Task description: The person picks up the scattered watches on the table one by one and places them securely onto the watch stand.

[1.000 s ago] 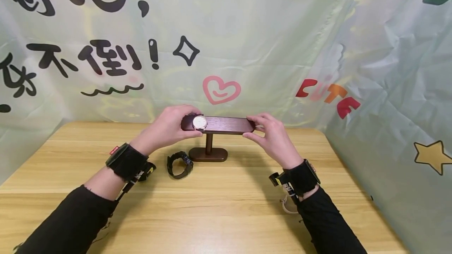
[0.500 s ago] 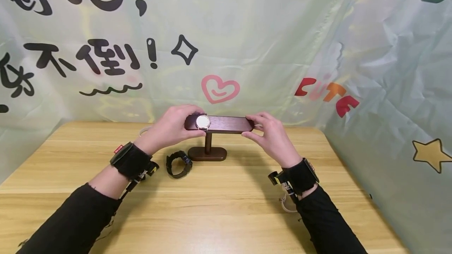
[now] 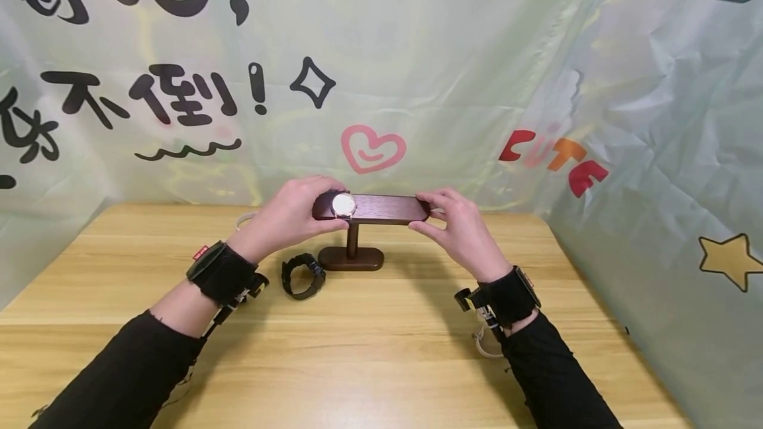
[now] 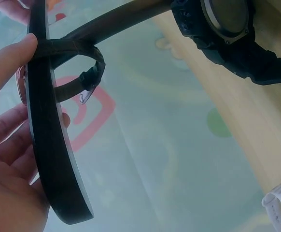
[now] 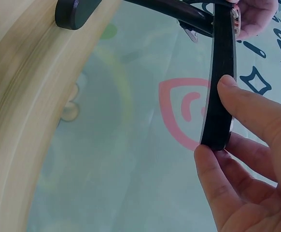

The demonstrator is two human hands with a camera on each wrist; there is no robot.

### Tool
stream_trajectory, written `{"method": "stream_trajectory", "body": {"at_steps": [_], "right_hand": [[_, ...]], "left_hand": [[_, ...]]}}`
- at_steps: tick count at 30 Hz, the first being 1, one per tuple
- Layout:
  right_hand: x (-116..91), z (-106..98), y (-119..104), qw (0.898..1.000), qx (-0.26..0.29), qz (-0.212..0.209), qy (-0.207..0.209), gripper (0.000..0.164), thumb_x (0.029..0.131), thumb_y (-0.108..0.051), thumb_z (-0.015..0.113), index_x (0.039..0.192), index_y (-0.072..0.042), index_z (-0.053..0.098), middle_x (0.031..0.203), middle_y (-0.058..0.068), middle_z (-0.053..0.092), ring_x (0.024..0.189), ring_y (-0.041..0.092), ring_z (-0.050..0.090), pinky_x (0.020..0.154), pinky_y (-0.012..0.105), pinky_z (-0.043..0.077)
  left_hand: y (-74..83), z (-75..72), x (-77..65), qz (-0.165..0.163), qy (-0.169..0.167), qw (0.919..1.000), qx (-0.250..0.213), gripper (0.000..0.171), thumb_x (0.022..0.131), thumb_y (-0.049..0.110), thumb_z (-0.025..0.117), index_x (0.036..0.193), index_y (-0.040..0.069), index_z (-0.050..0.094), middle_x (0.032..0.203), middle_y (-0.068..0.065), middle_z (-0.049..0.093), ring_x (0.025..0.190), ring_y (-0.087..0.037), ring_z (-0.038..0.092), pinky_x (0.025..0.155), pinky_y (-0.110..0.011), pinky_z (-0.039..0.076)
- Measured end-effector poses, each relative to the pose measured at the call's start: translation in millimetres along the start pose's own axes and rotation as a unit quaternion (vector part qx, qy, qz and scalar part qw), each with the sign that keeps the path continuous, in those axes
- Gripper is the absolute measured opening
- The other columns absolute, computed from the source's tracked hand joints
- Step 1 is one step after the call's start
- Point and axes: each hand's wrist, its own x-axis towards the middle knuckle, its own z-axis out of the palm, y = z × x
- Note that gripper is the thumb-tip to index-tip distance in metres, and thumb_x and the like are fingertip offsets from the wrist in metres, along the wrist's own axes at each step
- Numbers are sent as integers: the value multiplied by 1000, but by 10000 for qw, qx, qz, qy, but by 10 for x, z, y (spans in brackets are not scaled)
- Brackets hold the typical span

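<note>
A dark wooden T-shaped watch stand stands near the table's back. A wristwatch with a pale round dial sits near the left end of its bar. In the left wrist view its dark strap loops behind the bar, with the buckle end hanging free. My left hand grips the watch and bar between thumb and fingers, the thumb lying at the strap's edge. At the bar's other end, my right hand pinches the wood, thumb on one edge and fingers on the opposite side.
A black sports watch stands on its strap left of the stand's base. A white-banded watch lies behind my left wrist. A pale loop shows beside my right wrist. A printed cloth hangs behind the table.
My left hand and the pale-dial watch have slid slightly right along the bar, mostly in the first half second. The right hand keeps its hold at the other end.
</note>
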Motion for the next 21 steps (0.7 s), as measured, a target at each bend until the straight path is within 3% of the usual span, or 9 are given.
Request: {"method": "stream_trajectory", "body": {"at_steps": [17, 21], "right_hand": [[-11, -18, -18, 9999, -70, -6, -113, 53, 95, -18, 84, 142, 1, 67, 130, 18, 66, 121, 35, 73, 105, 41, 62], [-16, -37, -27, 9998, -77, -13, -162, 53, 96, -18, 83, 143, 1, 66, 131, 19, 66, 122, 36, 72, 105, 42, 62]], "left_hand": [[69, -13, -133, -155, 254, 9994, 160, 65, 89, 33, 91, 144, 9, 66, 138, -12, 71, 119, -29, 70, 97, -45, 62], [99, -60, -203, -153, 475, 9986, 161, 65, 89, 34, 90, 144, 9, 66, 139, -13, 69, 116, -29, 70, 91, -43, 62]]}}
